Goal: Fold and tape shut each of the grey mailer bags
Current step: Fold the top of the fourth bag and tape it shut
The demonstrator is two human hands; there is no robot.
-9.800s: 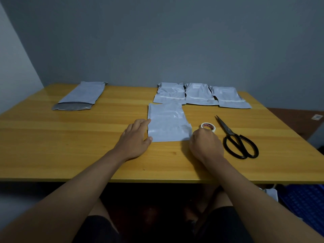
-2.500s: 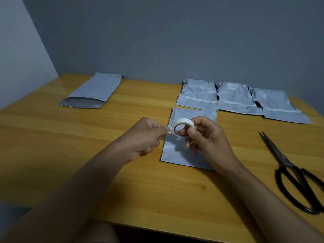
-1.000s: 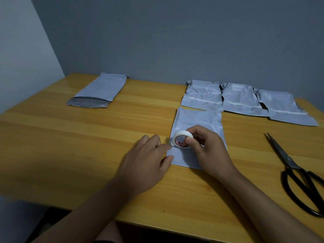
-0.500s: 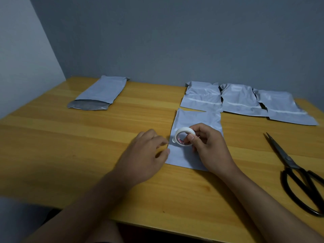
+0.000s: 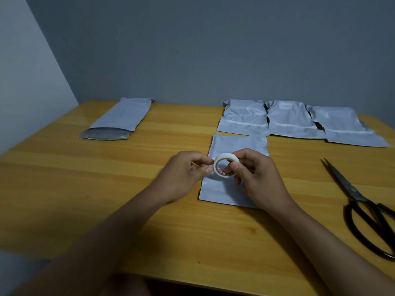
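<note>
Both hands grip the light tape roll (image 5: 226, 165) at frame centre; thin, slippery mailer bag (image 5: 233, 189) needs edge pinching

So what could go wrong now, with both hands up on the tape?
1. Neither hand holds down the folded mailer, so its fold might spring open before tape lands.
2. The left hand only pinches at the edge of the tape roll held by the right hand; the end may slip or stick back.
3. The scissors lie off to the right, needing a reach.
</note>
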